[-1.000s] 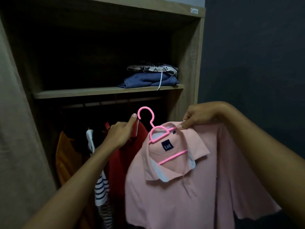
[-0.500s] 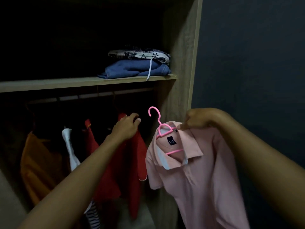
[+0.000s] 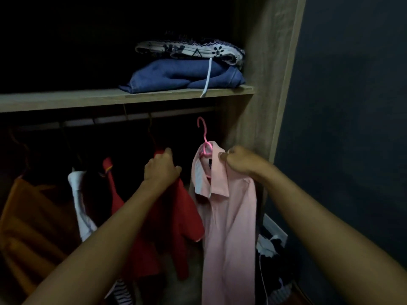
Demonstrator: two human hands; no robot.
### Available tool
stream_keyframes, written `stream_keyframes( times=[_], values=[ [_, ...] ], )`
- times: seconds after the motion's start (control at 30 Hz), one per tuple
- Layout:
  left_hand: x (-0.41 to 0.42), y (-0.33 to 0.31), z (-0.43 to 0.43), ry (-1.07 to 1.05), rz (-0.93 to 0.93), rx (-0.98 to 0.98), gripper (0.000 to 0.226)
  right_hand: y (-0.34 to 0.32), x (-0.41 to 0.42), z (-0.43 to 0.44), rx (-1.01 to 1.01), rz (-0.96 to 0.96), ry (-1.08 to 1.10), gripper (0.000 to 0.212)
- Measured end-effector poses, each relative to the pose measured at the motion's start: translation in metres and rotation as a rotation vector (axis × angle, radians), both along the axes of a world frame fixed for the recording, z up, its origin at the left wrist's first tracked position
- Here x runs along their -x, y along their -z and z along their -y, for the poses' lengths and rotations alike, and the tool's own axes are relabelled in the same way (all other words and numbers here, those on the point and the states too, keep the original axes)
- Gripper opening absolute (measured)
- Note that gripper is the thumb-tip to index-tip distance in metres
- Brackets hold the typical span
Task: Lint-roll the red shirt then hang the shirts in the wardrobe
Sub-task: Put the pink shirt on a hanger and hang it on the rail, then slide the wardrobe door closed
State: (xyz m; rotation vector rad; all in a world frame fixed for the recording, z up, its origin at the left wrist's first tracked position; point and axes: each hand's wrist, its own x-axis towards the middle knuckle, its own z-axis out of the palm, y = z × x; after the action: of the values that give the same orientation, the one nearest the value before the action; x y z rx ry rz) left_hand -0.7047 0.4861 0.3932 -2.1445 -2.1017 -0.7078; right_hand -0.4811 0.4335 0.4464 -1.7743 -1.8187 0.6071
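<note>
A pink polo shirt (image 3: 229, 221) hangs on a pink hanger (image 3: 203, 137), turned edge-on inside the wardrobe. My right hand (image 3: 236, 161) is shut on its collar and shoulder. The hanger's hook sits just below the rail (image 3: 136, 117), apart from it. To the left, a red shirt (image 3: 174, 216) hangs from the rail on a dark hanger. My left hand (image 3: 161, 167) rests on the red shirt's shoulder, fingers curled over the cloth.
Farther left on the rail hang another red garment (image 3: 112, 190), a white one (image 3: 79, 203) and an orange one (image 3: 28, 216). Folded blue and patterned clothes (image 3: 187, 71) lie on the shelf (image 3: 88, 99). The wardrobe's side panel (image 3: 268, 84) stands at right, a dark wall beyond.
My right hand carried the pink shirt up and into the wardrobe, turning it sideways. My left hand left the hook and moved onto the red shirt's shoulder. The view came closer.
</note>
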Motion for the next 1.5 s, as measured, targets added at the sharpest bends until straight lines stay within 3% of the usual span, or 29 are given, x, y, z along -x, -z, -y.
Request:
stream_keyframes(
  times=[0.3,0.6,0.87,1.0,1.17,1.33,1.5],
  values=[
    [0.011,-0.001,-0.009,-0.001,-0.001,-0.112,0.048,0.018,0.034,-0.066,-0.217,-0.119,0.062,0.03],
    [0.011,-0.002,-0.006,0.006,-0.019,-0.109,0.043,0.034,0.042,-0.111,-0.182,-0.146,0.093,0.04],
    [0.013,-0.002,0.003,0.03,-0.011,-0.15,0.041,0.047,0.032,-0.116,-0.204,-0.017,0.053,0.039],
    [0.024,0.0,0.016,0.045,0.022,-0.24,0.042,0.045,0.037,-0.1,-0.41,0.016,0.065,0.038],
    [0.069,0.002,0.061,0.026,0.041,-0.445,0.05,0.045,0.096,-0.051,-0.748,-0.192,-0.185,0.011],
    [0.141,0.009,0.135,-0.046,0.012,-0.685,0.044,0.067,0.183,0.014,-0.664,-0.356,-0.498,0.007],
    [0.221,0.033,0.197,-0.132,0.05,-0.9,0.047,0.137,0.281,0.061,-0.474,-0.344,-0.684,0.016]
  ],
)
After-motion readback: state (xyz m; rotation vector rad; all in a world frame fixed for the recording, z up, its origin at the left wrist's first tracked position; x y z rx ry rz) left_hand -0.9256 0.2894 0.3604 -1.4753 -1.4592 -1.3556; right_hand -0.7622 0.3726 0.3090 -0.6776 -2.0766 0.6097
